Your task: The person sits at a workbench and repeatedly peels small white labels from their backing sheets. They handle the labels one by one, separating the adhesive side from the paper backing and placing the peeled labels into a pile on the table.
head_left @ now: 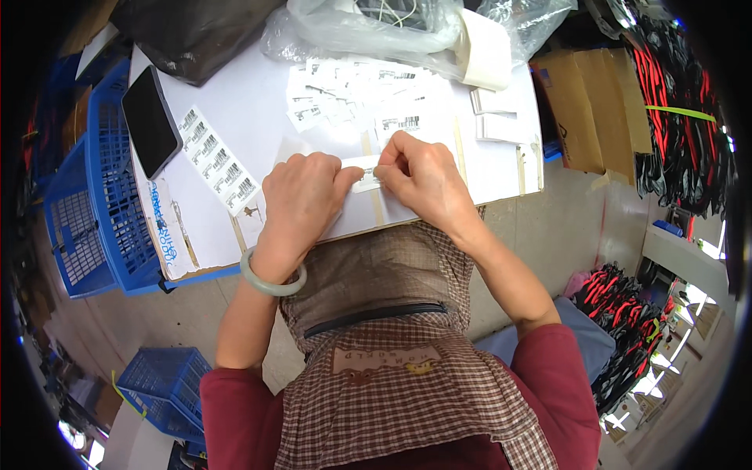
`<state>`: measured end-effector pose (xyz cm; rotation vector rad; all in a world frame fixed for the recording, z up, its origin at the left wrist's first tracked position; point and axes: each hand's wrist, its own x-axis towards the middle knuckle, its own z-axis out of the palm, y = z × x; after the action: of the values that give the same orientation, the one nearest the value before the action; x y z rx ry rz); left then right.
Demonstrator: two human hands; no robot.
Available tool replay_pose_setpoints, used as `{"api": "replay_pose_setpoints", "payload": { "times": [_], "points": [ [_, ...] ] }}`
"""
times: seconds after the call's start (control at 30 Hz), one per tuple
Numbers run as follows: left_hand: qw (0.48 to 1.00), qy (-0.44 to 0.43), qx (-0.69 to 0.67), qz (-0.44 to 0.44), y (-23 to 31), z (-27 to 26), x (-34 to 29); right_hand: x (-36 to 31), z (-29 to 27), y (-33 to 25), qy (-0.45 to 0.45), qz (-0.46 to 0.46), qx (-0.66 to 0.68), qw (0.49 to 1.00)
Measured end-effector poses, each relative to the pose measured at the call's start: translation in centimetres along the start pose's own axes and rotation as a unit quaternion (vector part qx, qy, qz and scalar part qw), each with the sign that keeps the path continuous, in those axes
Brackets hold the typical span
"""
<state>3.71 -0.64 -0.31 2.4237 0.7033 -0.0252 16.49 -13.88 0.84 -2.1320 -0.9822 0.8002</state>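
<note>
Close to the table's near edge, a small white barcode label (365, 178) lies between my two hands. My left hand (304, 197) is closed with its fingers curled under, and its thumb presses on the label's left end. Pinched together, the thumb and fingers of my right hand (427, 178) hold the right end. What lies under the curled fingers is hidden. Just beyond them, a pile of loose printed labels (333, 90) spreads over the white table (266, 94). To the left is a sheet of barcode labels (219, 160), still in one strip.
A black phone (151, 123) rests at the table's left edge. Clear plastic bags (376, 31) and a black bag (192, 35) lie along the far side. Small white card stacks (497, 125) sit at right, near a cardboard box (595, 110). Blue crates (117, 188) stand left.
</note>
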Motion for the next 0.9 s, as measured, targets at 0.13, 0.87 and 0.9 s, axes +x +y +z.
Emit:
{"api": "replay_pose_setpoints", "payload": {
  "times": [0.13, 0.87, 0.9],
  "points": [
    [0.991, 0.028, -0.100, -0.079, 0.8, -2.2, 0.3, -0.2, -2.3, 0.7, 0.052, 0.020, 0.197, 0.979],
    [0.823, -0.132, -0.538, -0.125, -0.7, -4.6, -1.2, 1.6, -2.7, -1.4, 0.078, -0.142, 0.045, 0.986],
    [0.828, -0.127, -0.532, -0.119, -1.5, -3.9, -1.3, 1.0, -2.3, -1.8, 0.057, -0.209, 0.088, 0.972]
  ]
}}
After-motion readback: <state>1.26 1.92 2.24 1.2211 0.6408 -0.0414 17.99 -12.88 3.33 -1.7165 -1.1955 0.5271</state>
